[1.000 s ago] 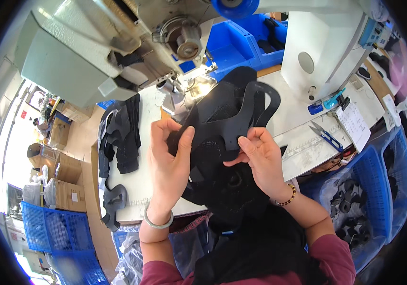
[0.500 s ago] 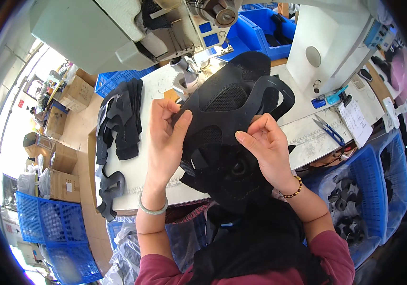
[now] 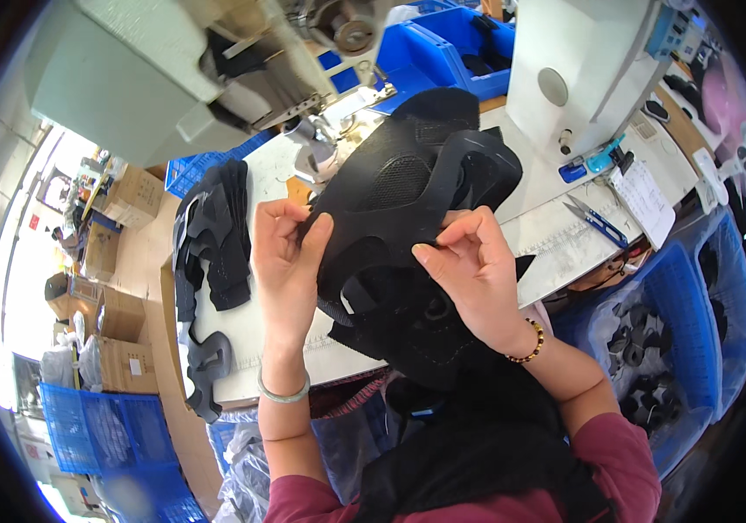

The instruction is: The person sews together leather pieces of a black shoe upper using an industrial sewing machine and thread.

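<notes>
Both my hands hold a black shoe upper (image 3: 356,192) with mesh panels and a looped strap-like part at its far right. My left hand (image 3: 290,270) pinches its left edge between thumb and fingers. On the right side, my right hand (image 3: 482,279) grips it with thumb and bent index finger. The upper is raised above the white worktable, in front of the sewing machine's metal post (image 3: 310,159). Its lower part hangs dark against my black apron (image 3: 478,436), so the border between them is hard to make out.
A white sewing machine (image 3: 556,113) arches over the far side. Stacked black cut pieces (image 3: 225,235) lie at left. Thread snips (image 3: 598,222) and a paper sheet (image 3: 647,196) rest at right. Blue bins (image 3: 469,52) stand behind; a blue crate (image 3: 687,314) holds black parts.
The whole view has shifted slightly, with the machine, table and hands appearing further left. Both hands keep the same pinch on the shoe upper, which tilts a little differently.
</notes>
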A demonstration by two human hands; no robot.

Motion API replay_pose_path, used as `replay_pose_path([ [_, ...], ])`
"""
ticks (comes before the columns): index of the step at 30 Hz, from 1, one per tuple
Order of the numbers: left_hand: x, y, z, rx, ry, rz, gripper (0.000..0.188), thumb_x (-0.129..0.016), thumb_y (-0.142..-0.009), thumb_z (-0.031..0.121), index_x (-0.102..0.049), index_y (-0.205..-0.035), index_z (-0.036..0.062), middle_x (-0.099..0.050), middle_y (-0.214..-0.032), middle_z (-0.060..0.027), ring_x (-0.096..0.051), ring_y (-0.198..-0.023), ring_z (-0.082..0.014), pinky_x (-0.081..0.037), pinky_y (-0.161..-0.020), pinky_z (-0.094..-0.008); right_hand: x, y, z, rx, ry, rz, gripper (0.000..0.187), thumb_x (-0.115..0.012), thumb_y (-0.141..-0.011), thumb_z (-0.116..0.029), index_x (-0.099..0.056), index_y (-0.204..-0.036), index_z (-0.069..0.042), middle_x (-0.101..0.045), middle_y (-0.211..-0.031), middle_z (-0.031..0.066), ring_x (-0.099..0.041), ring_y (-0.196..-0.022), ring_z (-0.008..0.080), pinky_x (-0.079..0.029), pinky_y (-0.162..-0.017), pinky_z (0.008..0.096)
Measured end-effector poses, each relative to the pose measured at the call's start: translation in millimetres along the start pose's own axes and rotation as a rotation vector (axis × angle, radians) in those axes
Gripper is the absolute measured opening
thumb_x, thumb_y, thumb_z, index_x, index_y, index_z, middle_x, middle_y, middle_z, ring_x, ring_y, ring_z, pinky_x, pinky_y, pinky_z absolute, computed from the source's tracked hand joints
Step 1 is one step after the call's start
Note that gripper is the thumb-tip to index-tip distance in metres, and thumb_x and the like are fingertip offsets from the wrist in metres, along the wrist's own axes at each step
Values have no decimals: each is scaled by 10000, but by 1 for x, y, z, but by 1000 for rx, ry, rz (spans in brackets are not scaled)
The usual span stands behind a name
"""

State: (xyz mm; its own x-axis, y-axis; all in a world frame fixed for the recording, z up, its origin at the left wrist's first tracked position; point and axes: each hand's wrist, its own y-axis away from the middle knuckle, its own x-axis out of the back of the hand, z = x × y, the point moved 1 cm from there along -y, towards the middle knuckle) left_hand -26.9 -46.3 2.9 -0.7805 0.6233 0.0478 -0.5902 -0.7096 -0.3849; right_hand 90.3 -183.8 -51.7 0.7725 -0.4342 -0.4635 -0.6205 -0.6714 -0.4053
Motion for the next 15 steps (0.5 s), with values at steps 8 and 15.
replay_pose_path([
  [8,-10,-5,-5,-32,-29,18,206,-599,-854,-43,-447,-963,42,-519,-830,-4,-474,-762,-43,-383,-688,-174,6,-4,-2,91,-3,47,254,-594,-836,87,-404,-958,-30,-434,-935,31,-499,-841,54,-465,-806,219],
  [15,-15,-10,-3,-72,-92,41,348,-604,-842,-56,-388,-1096,43,-614,-919,-78,-565,-821,-85,-446,-726,-186,12,-19,-4,13,47,3,198,-594,-841,78,-468,-945,-32,-490,-853,-4,-499,-789,31,-431,-733,185],
])
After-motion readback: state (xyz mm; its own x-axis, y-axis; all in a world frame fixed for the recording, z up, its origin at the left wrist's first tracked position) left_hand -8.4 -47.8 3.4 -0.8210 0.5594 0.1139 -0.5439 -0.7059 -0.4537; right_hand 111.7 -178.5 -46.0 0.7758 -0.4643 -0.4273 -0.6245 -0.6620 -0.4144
